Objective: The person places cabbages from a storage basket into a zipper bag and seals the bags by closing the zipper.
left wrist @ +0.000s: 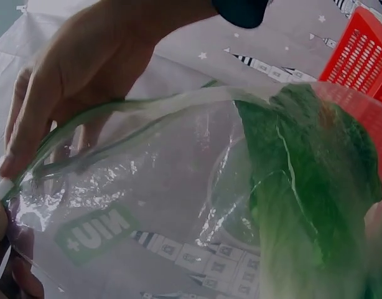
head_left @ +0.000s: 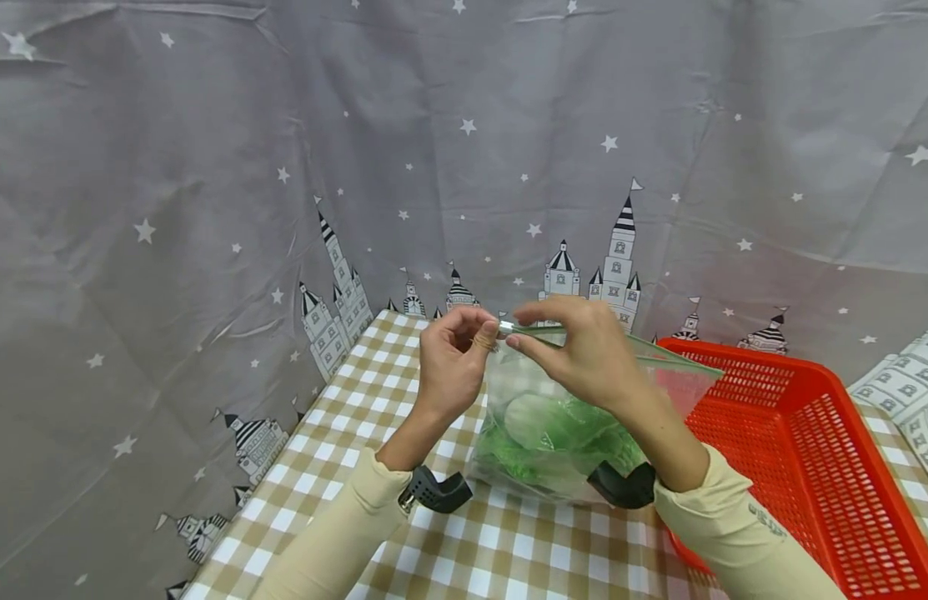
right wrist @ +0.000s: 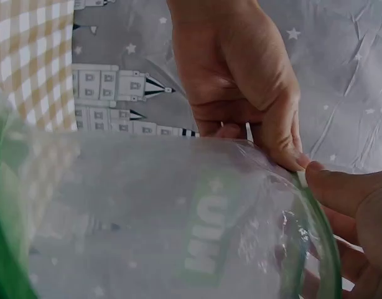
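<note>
A clear zip bag (head_left: 621,479) with a green seal strip hangs upright over the table, its mouth at the top. Inside lies a leafy green vegetable (left wrist: 309,180), with a pale rounded part (head_left: 525,419) showing through the plastic in the head view. My left hand (head_left: 453,360) pinches the bag's upper left corner between thumb and fingers. Right beside it, my right hand (head_left: 584,354) pinches the small white slider (right wrist: 302,179) at that end of the strip. Further along, the strip bows apart in the left wrist view. The right fingers partly hide behind the plastic there.
A red perforated plastic basket (head_left: 831,467) stands to the right, partly behind the bag and my right arm. A brown and white checked cloth (head_left: 343,425) covers the table. Behind it hangs a grey curtain (head_left: 433,125) printed with castles and stars.
</note>
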The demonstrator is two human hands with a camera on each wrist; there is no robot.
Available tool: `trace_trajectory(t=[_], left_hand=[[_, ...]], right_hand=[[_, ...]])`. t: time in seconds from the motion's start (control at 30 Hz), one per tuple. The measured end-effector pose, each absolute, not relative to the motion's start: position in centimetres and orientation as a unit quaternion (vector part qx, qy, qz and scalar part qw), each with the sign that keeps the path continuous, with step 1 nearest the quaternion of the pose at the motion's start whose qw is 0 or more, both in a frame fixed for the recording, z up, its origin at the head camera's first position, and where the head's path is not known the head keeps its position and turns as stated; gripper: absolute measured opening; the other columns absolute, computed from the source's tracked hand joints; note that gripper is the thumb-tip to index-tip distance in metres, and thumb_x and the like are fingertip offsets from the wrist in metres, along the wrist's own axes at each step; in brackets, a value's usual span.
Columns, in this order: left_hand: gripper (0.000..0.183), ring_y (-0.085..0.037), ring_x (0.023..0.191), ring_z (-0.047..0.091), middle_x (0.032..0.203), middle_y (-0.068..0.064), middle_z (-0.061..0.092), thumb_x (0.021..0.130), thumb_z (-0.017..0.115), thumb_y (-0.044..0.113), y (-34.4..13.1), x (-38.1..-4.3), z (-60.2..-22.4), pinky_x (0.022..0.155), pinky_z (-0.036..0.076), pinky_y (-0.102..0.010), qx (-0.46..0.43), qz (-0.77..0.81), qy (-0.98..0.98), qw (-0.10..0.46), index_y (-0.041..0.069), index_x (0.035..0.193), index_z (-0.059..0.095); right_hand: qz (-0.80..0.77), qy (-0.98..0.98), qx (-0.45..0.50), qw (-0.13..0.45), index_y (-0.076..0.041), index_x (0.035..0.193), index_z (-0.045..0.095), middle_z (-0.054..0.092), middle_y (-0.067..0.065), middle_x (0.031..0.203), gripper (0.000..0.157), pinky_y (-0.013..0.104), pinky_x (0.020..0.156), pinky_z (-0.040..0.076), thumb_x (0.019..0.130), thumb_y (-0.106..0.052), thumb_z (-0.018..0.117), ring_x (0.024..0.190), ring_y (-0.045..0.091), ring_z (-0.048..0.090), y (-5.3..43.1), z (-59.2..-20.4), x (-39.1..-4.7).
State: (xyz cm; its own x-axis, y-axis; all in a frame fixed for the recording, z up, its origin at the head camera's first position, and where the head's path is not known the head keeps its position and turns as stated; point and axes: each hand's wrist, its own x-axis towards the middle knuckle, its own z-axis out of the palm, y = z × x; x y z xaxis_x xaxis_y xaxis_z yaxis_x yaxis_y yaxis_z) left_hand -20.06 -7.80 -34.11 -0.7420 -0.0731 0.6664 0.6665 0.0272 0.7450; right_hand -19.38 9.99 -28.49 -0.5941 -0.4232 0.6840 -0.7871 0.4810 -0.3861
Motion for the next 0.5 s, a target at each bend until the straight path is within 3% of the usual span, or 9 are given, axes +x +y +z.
trace_trajectory(t=[0.27,0.5], left_hand=[[0.007,-0.017,0.063,0.062,0.071,-0.017,0.065,0.091,0.065,-0.002,-7.7,-20.1,-34.6,0.058,0.049,-0.023,-0.234,-0.692,-0.642,0.234,-0.008,0.088,0.065],[0.002,-0.017,0.063,0.063,0.073,-0.017,0.068,0.089,0.065,-0.006,-7.4,-20.0,-34.8,0.059,0.051,-0.026,-0.218,-0.71,-0.628,0.232,-0.007,0.088,0.066]], right_hand=[[0.426,-0.803,0.352,0.222,-0.003,0.091,0.077,0.074,0.005,0.087,0.012,0.034,0.073,0.056,0.081,-0.008,0.08,0.081,0.016,0.069,9.2,-29.9,-19.8],[0.479,-0.792,0.319,0.207,-0.006,0.089,0.078,0.071,-0.002,0.083,0.008,0.032,0.072,0.055,0.081,-0.006,0.08,0.079,0.011,0.066,9.0,-30.6,-19.8]])
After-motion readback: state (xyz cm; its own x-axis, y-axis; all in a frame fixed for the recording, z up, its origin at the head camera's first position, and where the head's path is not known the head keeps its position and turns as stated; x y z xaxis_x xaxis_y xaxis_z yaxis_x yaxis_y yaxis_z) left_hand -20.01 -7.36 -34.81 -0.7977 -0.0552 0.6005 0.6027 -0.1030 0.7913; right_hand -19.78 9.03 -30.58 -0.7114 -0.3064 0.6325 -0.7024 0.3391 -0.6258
